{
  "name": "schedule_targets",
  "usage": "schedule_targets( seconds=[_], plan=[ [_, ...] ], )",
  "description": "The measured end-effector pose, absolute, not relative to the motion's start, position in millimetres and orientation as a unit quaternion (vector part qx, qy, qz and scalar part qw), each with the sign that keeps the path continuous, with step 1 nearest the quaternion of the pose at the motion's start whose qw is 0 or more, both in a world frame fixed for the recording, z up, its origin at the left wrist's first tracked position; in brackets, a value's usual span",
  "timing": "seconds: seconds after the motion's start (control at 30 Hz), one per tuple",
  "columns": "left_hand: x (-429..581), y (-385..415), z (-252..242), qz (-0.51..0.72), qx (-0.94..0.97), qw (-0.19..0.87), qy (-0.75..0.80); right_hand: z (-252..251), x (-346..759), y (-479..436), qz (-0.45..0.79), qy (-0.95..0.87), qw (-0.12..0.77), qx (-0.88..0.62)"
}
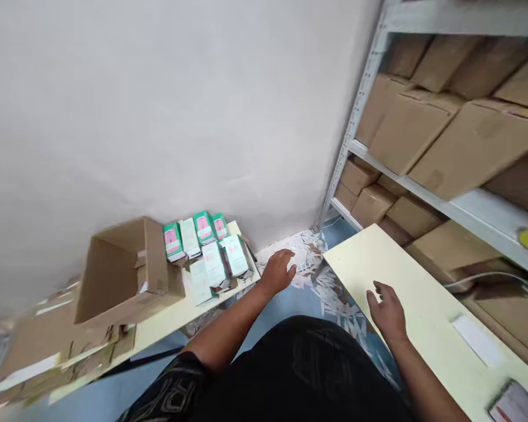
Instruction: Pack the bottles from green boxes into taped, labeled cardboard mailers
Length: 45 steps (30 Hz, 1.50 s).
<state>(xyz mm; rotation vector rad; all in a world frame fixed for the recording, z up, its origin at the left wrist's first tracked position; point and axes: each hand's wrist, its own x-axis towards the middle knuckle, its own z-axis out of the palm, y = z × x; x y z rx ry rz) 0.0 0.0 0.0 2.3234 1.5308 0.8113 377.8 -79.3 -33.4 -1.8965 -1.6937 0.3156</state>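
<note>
My left hand (280, 268) reaches out past the end of the left table (167, 319), fingers loosely spread and empty, just right of a cluster of green and white small boxes (209, 249). My right hand (387, 309) hovers with fingers apart over the near edge of the pale yellow table (422, 305) on the right; nothing is in it. An open empty cardboard box (123, 272) lies on its side left of the small boxes.
Scraps of white paper (321, 275) litter the blue floor in the corner. Metal shelving (479, 205) with many brown cartons stands at right. Flattened cardboard (44, 351) lies at the left table's end. A white slip (475, 340) and a printed packet (517, 404) rest on the right table.
</note>
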Motion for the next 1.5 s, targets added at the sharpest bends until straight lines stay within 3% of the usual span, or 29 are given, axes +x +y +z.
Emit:
schedule_targets(
  seconds=[0.3,0.6,0.83,1.03,1.27,1.5],
  plan=[
    [-68.4,-22.4,2.0,0.271,0.672,0.104,0.681,-40.8,309.2,26.0,0.183,-0.752,0.248,-0.583],
    [-106.1,-51.4,5.3,0.184,0.453,0.101,0.866,-71.0,192.8,114.7,0.337,-0.849,0.091,-0.396],
    [-107.5,-4.1,-14.4,0.082,0.414,0.164,0.892,-77.2,98.7,111.7,0.419,-0.847,0.006,-0.326],
    [-127.2,29.7,-40.0,-0.002,0.422,0.17,0.891,-95.8,83.6,95.7,0.447,-0.812,-0.003,-0.374],
    [-150.4,24.7,-54.2,0.04,0.442,0.192,0.875,-107.2,56.2,81.0,0.553,-0.654,0.003,-0.516],
    [-171.1,19.7,-43.2,0.091,0.425,0.224,0.872,-109.4,-21.2,72.6,0.658,-0.553,-0.005,-0.511]
  ],
)
